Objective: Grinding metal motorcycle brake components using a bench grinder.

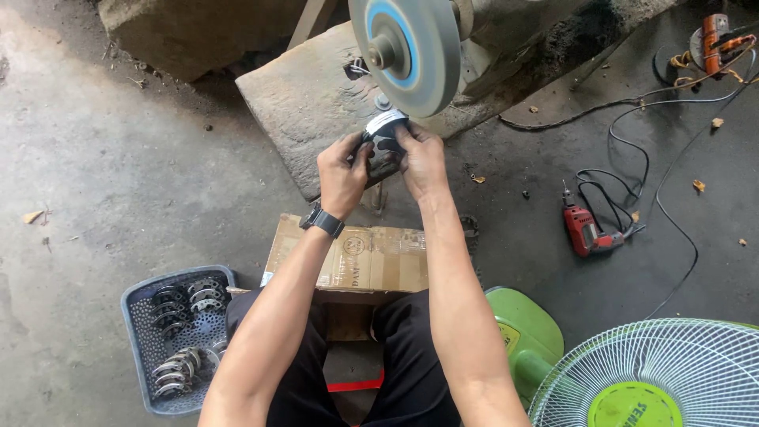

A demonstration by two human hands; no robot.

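At eight o'clock a grey basket [141,348] holds curved metal pieces [183,332]. Toward the centre, the left hand [341,170], with a black watch [322,221] on its wrist, has its fingers curled tight around a dark metal part [384,141]. The right hand [421,158] clasps the same part from the other side, holding it just below the grinding wheel [407,49] at twelve o'clock. A red drill [585,231] lies at three o'clock, a green fan [644,375] at five.
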